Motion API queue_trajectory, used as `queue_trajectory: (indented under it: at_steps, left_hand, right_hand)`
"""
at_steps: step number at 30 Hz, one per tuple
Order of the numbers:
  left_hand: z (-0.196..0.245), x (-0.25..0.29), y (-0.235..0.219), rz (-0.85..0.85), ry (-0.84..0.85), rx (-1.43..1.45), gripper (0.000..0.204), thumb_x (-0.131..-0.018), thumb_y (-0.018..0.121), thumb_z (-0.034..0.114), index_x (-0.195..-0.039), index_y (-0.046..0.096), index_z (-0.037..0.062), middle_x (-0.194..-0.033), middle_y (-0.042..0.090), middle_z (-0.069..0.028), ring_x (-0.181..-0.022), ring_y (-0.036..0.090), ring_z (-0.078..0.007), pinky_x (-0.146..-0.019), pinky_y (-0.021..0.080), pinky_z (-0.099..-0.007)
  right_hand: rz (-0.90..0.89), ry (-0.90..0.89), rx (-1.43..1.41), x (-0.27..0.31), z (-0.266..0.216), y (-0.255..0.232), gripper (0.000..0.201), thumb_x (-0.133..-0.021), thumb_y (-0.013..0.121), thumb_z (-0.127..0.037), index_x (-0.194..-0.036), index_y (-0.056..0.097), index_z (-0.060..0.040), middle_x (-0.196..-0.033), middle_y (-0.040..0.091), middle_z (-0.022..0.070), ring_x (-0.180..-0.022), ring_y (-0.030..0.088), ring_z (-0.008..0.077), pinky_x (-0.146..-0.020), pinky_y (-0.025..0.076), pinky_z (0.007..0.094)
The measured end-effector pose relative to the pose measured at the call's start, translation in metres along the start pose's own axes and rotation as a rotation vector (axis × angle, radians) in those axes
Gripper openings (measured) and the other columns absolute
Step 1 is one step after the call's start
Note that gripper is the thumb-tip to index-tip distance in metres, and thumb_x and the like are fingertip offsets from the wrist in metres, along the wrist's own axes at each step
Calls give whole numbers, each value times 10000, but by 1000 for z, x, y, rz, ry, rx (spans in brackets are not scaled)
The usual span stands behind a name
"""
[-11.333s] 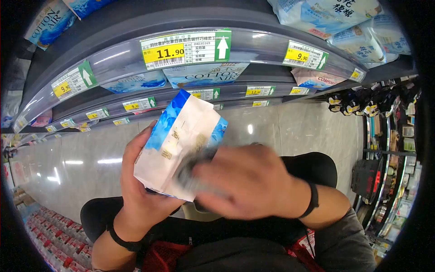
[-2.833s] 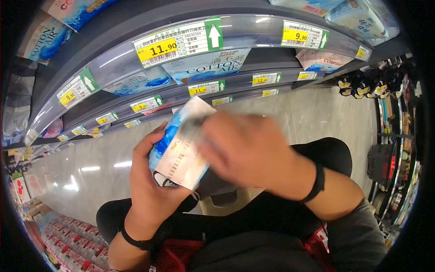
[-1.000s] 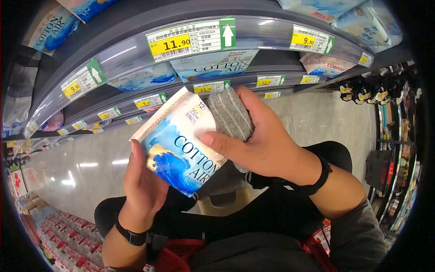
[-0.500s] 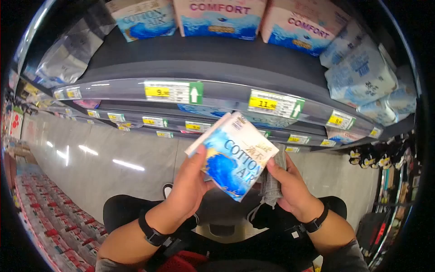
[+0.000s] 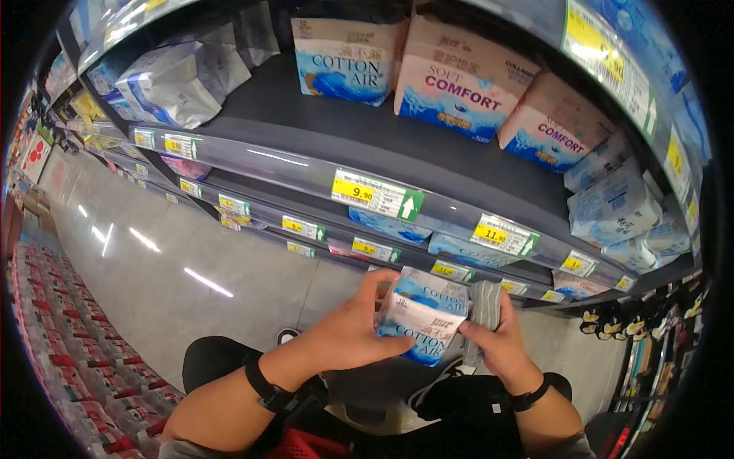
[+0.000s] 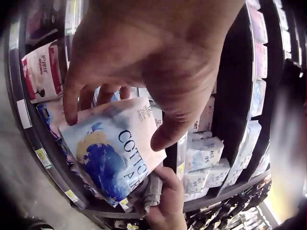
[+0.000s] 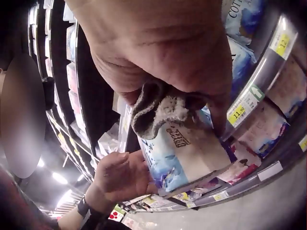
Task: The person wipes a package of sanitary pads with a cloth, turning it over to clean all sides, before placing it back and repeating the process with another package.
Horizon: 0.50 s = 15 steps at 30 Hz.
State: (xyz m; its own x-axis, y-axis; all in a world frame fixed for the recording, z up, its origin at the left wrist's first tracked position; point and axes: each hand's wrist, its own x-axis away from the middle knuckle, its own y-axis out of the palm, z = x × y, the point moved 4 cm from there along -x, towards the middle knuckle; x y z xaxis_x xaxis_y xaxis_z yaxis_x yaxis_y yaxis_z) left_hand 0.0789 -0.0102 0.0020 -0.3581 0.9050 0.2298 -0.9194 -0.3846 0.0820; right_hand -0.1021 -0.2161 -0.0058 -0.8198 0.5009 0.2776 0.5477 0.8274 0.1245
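My left hand grips a blue and white "Cotton Air" package by its left side, thumb across the front and fingers behind. In the left wrist view the wave picture and lettering on the package face the camera. My right hand holds a folded grey striped cloth, with the thumb at the package's right edge. From the right wrist, the bunched cloth lies over the package's near end. Both hands are in front of the shelf, above my knees.
In front runs a dark shelf with a clear price-tag rail. A "Cotton Air" package and "Soft Comfort" packages stand on it. Lower shelves hold more packages. Red and white goods are stacked at left, above grey tiled floor.
Earlier the right hand, blurred, moved the cloth over the package's side. Since then the package has tipped and moved toward the shelf, still in the left hand; the head view has swung, showing more shelf.
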Motion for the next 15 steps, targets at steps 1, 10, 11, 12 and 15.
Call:
queue_trajectory:
  at_steps: [1, 10, 11, 12, 15]
  left_hand:
    - [3, 3, -1, 31, 3, -60, 923, -915, 889, 189, -1639, 324, 101, -1491, 557, -184, -1356, 587, -307, -996, 567, -425]
    - [51, 13, -17, 72, 132, -394, 680, -911, 885, 146, -1517, 578, 118, -1463, 572, -188, -1341, 614, -316, -1003, 611, -437]
    - [54, 17, -17, 87, 171, -413, 673, -903, 892, 135, -1506, 592, 117, -1456, 575, -182, -1341, 615, -314, -1001, 612, -434]
    - [59, 21, -18, 126, 226, -412, 667, -902, 888, 126, -1503, 597, 131, -1443, 581, -180, -1318, 622, -322, -1005, 596, -419]
    - [64, 35, -23, 242, 375, -446, 655, -876, 879, 53, -1471, 617, 126, -1439, 586, -173, -1311, 627, -323, -1040, 560, -394]
  right_hand:
    - [-16, -18, 33, 1, 0, 2, 734, -892, 833, 37, -1515, 458, -67, -1369, 641, 65, -1274, 627, 182, -1066, 534, 376]
    - [-115, -158, -35, 8, -16, 18, 676, -915, 825, 23, -1471, 449, -61, -1361, 635, 60, -1264, 625, 166, -1056, 538, 372]
    - [-113, -154, -37, 8, -18, 17, 651, -923, 819, 16, -1458, 458, -62, -1346, 639, 57, -1256, 626, 161, -1051, 538, 370]
    - [-111, -151, -39, 7, -21, 15, 626, -930, 814, 10, -1445, 466, -62, -1331, 644, 54, -1247, 626, 156, -1047, 537, 369]
    - [-97, -187, -21, 2, -25, 14, 574, -947, 804, -10, -1424, 491, -62, -1295, 654, 43, -1221, 628, 143, -1037, 531, 363]
